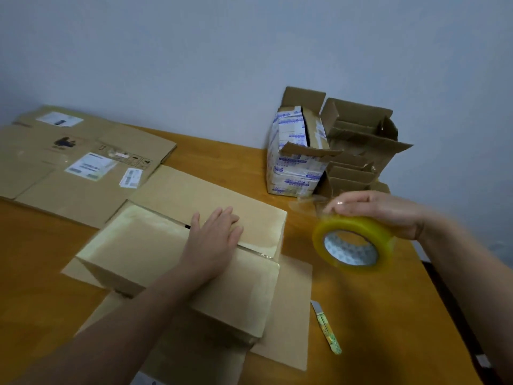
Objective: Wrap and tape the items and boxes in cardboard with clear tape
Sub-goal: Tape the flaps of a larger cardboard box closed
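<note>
Now your left hand (pixel 215 234) lies flat, fingers straight, pressing on the top flaps of the cardboard box (pixel 138 245) in the middle of the table (pixel 33 259). Your right hand (pixel 383 212) grips the roll of clear tape (pixel 352 243), held above the table just right of the box. The box sits on a flat cardboard sheet (pixel 291 315), and a utility knife (pixel 326 327) lies beside the sheet. Flattened cardboard (pixel 69 162) lies at the far left, and open boxes (pixel 299 151) stand by the wall.

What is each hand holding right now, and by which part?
The right hand grips the tape roll by the top of its outer rim. The left hand holds nothing; it presses flat on the box top.
</note>
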